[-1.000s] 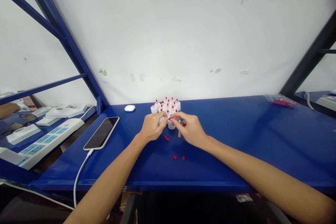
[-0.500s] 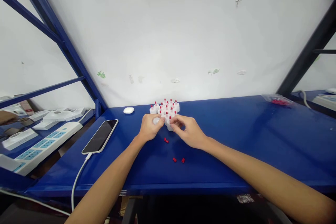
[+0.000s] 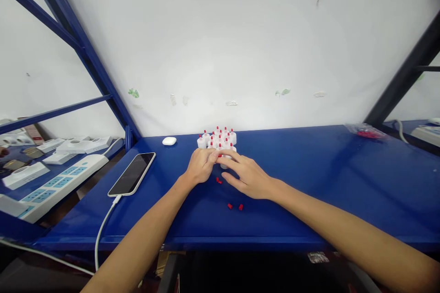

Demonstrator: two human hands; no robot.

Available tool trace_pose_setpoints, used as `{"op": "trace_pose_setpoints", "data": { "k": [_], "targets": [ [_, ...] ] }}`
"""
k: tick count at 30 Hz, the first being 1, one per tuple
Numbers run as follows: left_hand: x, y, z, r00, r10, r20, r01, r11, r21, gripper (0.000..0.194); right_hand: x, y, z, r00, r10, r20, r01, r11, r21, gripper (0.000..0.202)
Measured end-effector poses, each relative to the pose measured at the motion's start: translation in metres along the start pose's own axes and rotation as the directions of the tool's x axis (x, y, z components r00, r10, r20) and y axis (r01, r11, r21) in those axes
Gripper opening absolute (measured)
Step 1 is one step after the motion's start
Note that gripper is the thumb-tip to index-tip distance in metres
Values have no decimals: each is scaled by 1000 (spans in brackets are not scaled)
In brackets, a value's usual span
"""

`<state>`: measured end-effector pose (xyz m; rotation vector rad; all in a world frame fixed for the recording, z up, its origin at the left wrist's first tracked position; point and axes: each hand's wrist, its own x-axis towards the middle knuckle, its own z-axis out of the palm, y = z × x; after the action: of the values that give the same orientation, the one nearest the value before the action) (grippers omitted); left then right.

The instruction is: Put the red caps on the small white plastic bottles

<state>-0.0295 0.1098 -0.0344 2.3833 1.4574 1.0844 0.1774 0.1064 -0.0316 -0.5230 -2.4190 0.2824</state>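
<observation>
A tight cluster of small white plastic bottles (image 3: 220, 138) with red tips stands near the back edge of the blue table. At its front left, my left hand (image 3: 202, 165) is closed around a small white bottle, now mostly hidden by the fingers. My right hand (image 3: 248, 176) lies palm down at the front of the cluster, thumb and fingers apart. Its fingertips reach across to the left thumb, covering part of the front bottles. Several loose red caps lie on the table: a pair (image 3: 219, 180) just below the hands and another cap (image 3: 241, 207) nearer the front edge beside its neighbour.
At left lie a phone (image 3: 132, 175) on a white cable and a white earbud case (image 3: 169, 141). A power strip (image 3: 63, 186) and white socket parts sit beyond the blue frame (image 3: 92, 68). A clear bag of red pieces (image 3: 366, 131) rests at the far right.
My left hand has turned, hiding the bottle that showed in it. My right hand has loosened its pinch at the front bottle, its fingers stretching left to the left thumb. The view shifted slightly.
</observation>
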Motion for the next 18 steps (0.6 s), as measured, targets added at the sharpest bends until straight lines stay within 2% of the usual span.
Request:
{"op": "trace_pose_setpoints", "data": {
  "k": [2,4,6,8,9,11,14,16,18],
  "targets": [
    [0,0,1,999,23,32,-23,1000,-5,57,0,0,5,999,-28,-33,26,998,-54,33],
    [1,-1,2,999,14,46,-15,1000,20,57,1,2,8,993,-30,-115,23,998,-57,35],
    [2,-3,1,999,-30,19,29,999,45,59,2,5,8,977,-9,-212,-1,999,-45,33],
    [3,-6,-1,995,-84,-50,86,995,47,60,3,9,4,972,24,-234,-40,997,-65,28],
    [3,-7,-3,990,-105,-89,109,993,39,59,3,11,2,980,38,-196,-57,994,-93,25],
    [3,-10,-7,980,-126,-152,131,991,21,58,2,16,-1,998,58,-41,-64,984,-167,20],
    [3,-10,-10,981,-97,-170,99,995,6,56,1,22,-2,982,68,178,-23,969,-245,20],
    [2,-8,-11,994,-33,-104,33,999,-2,54,0,24,-1,974,82,211,-19,959,-283,24],
    [1,-5,-9,999,49,7,-49,999,-19,52,1,25,1,980,120,161,-62,944,-325,23]
  ]
}}
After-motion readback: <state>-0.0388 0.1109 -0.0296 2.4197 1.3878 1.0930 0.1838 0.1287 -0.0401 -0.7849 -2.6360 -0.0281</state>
